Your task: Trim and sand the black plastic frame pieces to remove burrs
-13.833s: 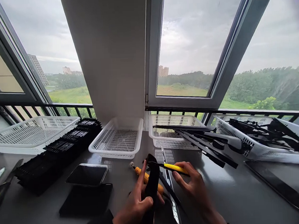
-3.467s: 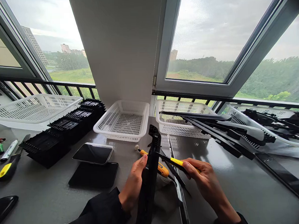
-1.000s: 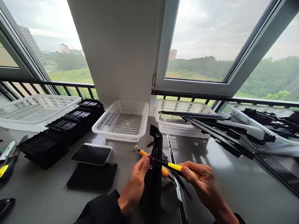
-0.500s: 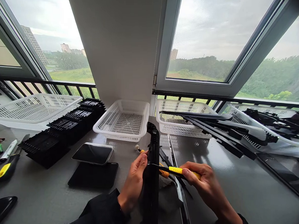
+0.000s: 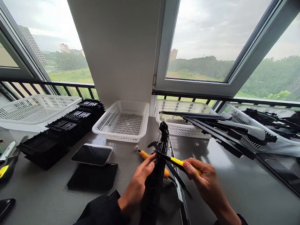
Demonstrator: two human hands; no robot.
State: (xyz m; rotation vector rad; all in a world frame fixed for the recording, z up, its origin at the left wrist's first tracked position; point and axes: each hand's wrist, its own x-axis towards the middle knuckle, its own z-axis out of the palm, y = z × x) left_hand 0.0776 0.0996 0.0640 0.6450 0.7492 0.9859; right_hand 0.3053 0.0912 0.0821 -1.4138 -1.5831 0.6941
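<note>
Black, long, ribbed plastic strip (image 5: 156, 178) is gripped near centre by the left hand (image 5: 136, 186); the right hand (image 5: 203, 178) grips a slim yellow-and-black knife (image 5: 177, 162) across it. Trimming seems underway; next calls for controlled strokes, clear of the left hand.

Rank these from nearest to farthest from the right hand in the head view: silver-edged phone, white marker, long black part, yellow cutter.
1. Yellow cutter: in the right hand.
2. Long black part: in the left hand.
3. Silver-edged phone: farther left.
4. White marker: far left.
</note>
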